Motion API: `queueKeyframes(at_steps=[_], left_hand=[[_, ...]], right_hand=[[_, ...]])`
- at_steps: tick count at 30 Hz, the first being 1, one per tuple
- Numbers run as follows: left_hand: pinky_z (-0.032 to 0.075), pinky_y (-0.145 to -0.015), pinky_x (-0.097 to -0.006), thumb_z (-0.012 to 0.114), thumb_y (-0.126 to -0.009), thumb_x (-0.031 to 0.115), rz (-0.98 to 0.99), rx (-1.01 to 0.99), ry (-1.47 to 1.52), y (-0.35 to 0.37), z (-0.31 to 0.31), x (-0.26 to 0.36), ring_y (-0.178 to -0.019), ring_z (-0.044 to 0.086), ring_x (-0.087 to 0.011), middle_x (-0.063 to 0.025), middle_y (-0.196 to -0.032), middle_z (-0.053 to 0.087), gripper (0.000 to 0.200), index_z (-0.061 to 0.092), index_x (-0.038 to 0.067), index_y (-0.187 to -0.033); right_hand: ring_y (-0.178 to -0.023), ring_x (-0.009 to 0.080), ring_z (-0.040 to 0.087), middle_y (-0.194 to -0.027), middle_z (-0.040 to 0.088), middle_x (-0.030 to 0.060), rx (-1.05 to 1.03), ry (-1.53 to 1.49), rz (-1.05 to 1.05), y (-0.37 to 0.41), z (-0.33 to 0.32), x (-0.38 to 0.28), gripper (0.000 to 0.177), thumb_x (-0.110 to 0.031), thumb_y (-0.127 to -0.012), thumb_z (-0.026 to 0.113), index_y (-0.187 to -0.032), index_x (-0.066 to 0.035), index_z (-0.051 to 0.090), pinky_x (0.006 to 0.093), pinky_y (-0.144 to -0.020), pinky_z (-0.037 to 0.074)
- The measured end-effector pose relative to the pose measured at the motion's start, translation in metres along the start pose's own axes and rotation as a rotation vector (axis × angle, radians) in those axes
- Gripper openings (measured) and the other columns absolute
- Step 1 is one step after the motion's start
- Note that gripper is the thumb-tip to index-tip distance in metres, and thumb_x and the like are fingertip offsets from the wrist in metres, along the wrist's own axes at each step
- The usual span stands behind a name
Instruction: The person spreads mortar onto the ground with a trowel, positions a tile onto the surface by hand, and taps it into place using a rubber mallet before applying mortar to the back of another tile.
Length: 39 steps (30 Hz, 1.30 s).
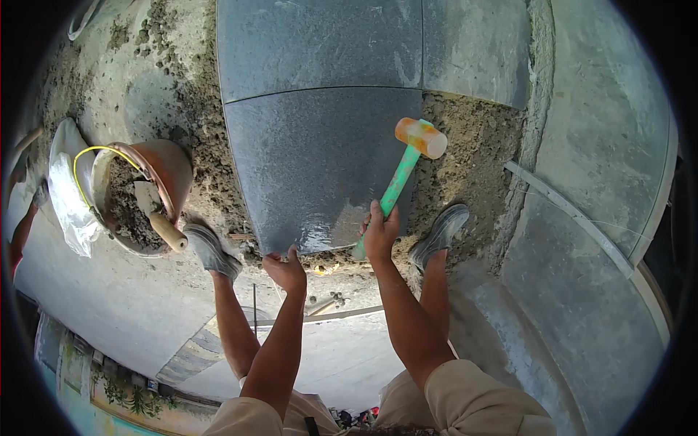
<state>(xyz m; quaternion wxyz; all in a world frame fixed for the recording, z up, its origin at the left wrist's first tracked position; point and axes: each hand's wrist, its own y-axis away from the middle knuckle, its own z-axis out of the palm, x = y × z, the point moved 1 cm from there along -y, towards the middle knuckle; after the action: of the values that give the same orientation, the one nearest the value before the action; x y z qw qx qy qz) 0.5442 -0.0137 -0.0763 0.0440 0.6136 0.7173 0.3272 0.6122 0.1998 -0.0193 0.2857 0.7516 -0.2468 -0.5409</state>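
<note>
A rubber mallet (420, 138) with an orange-and-white head and a green handle is in my right hand (381, 234). My fingers wrap round the lower handle, and its head is over the right side of a large dark grey floor tile (313, 160). At the tile's near edge, my left hand (285, 272) is curled, its thumb up and fingertips against the edge; their undersides are hidden. Wet, shiny patches show on the tile near both hands. Its far edge meets another dark tile (320, 43).
Left of the tile, a bucket (171, 167) of mortar holds a trowel (166, 229), beside a white plastic sack (69, 196). Loose mortar (465, 160) lies along the tile's right side. A long metal straightedge (574, 218) lies farther right. Another person's arm (22, 236) shows far left.
</note>
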Motion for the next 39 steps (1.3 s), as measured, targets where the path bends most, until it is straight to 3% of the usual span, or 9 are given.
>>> queueKeyframes(at_steps=[2, 4, 5, 9, 17, 21, 30, 36, 39], left_hand=[[0.035, -0.092, -0.0514, 0.084, -0.069, 0.024, 0.497, -0.09, -0.183, -0.013, -0.029, 0.09, -0.112, 0.046, -0.037, -0.0196, -0.118, 0.048, 0.059, 0.05, 0.003, -0.111], [0.027, -0.11, -0.0518, 0.086, -0.065, 0.029, 0.744, -0.229, -0.269, -0.046, -0.021, 0.146, -0.137, 0.028, -0.0414, -0.0221, -0.145, 0.033, 0.09, 0.037, 0.005, -0.136], [0.02, -0.116, -0.0509, 0.087, -0.063, 0.034, 0.823, -0.258, -0.335, -0.065, -0.019, 0.18, -0.144, 0.017, -0.0395, -0.0199, -0.153, 0.023, 0.104, 0.029, 0.007, -0.145], [0.013, -0.119, -0.0513, 0.088, -0.054, 0.051, 0.987, -0.379, -0.696, -0.13, 0.005, 0.275, -0.147, 0.008, -0.0358, -0.0129, -0.159, 0.012, 0.133, 0.008, 0.012, -0.153], [0.011, -0.119, -0.0514, 0.089, -0.048, 0.053, 1.002, -0.447, -0.818, -0.135, 0.009, 0.29, -0.147, 0.005, -0.0343, -0.009, -0.16, 0.009, 0.142, 0.003, 0.013, -0.154], [0.012, -0.12, -0.0498, 0.086, -0.05, 0.056, 0.948, -0.432, -0.914, -0.13, 0.007, 0.294, -0.148, 0.005, -0.0319, -0.0054, -0.161, 0.006, 0.14, 0.002, 0.015, -0.154], [0.013, -0.119, -0.0506, 0.089, -0.045, 0.052, 0.928, -0.373, -0.872, -0.129, 0.011, 0.293, -0.147, 0.01, -0.0313, -0.0051, -0.16, 0.012, 0.142, 0.006, 0.016, -0.154], [0.015, -0.119, -0.0521, 0.09, -0.046, 0.051, 0.976, -0.313, -0.822, -0.136, 0.021, 0.283, -0.147, 0.011, -0.0325, -0.0051, -0.16, 0.013, 0.14, 0.008, 0.017, -0.154], [0.013, -0.118, -0.0515, 0.083, -0.053, 0.06, 1.027, -0.364, -0.968, -0.127, 0.004, 0.293, -0.146, 0.012, -0.033, -0.0081, -0.159, 0.014, 0.132, 0.01, 0.012, -0.153]], right_hand=[[-0.05, 0.0099, 0.045, -0.069, 0.046, 0.0013, 0.028, 0.028, -0.057, 0.006, -0.006, -0.005, 0.017, -0.022, -0.098, 0.055, -0.095, -0.006, 0.047, 0.0288, -0.044, 0.042], [-0.05, 0.0072, 0.045, -0.067, 0.047, 0.0006, 0.057, 0.054, -0.103, 0.006, -0.016, 0.005, 0.016, -0.016, -0.095, 0.058, -0.1, -0.004, 0.047, 0.0251, -0.044, 0.039], [-0.054, 0.0105, 0.048, -0.071, 0.05, 0.0026, 0.065, 0.133, -0.104, 0.007, -0.023, 0.008, 0.019, -0.017, -0.094, 0.06, -0.098, -0.003, 0.049, 0.029, -0.048, 0.041], [-0.06, 0.0185, 0.053, -0.072, 0.053, 0.008, 0.084, 0.466, -0.225, -0.006, -0.043, 0.043, 0.022, -0.018, -0.092, 0.061, -0.096, 0.0, 0.051, 0.036, -0.058, 0.044], [-0.055, 0.0238, 0.055, -0.064, 0.056, 0.0104, 0.177, 0.543, -0.239, 0.02, -0.038, 0.037, 0.024, -0.02, -0.092, 0.062, -0.096, 0.002, 0.053, 0.0359, -0.054, 0.043], [-0.062, 0.0364, 0.062, -0.069, 0.06, 0.0198, 0.137, 0.667, -0.158, 0.034, -0.05, 0.065, 0.024, -0.02, -0.091, 0.062, -0.096, 0.002, 0.053, 0.042, -0.055, 0.046], [-0.064, 0.0291, 0.065, -0.073, 0.063, 0.0156, 0.135, 0.53, -0.236, 0.063, -0.069, 0.058, 0.022, -0.018, -0.091, 0.063, -0.101, 0.0, 0.053, 0.0383, -0.059, 0.049], [-0.067, 0.0407, 0.063, -0.073, 0.061, 0.0216, 0.058, 0.713, -0.127, 0.036, -0.07, 0.086, 0.029, -0.025, -0.092, 0.061, -0.098, 0.0, 0.05, 0.0451, -0.059, 0.047], [-0.059, 0.031, 0.064, -0.067, 0.062, 0.0166, 0.009, 0.649, -0.162, 0.036, -0.07, 0.08, 0.025, -0.02, -0.092, 0.063, -0.097, 0.0, 0.05, 0.0386, -0.053, 0.046]])
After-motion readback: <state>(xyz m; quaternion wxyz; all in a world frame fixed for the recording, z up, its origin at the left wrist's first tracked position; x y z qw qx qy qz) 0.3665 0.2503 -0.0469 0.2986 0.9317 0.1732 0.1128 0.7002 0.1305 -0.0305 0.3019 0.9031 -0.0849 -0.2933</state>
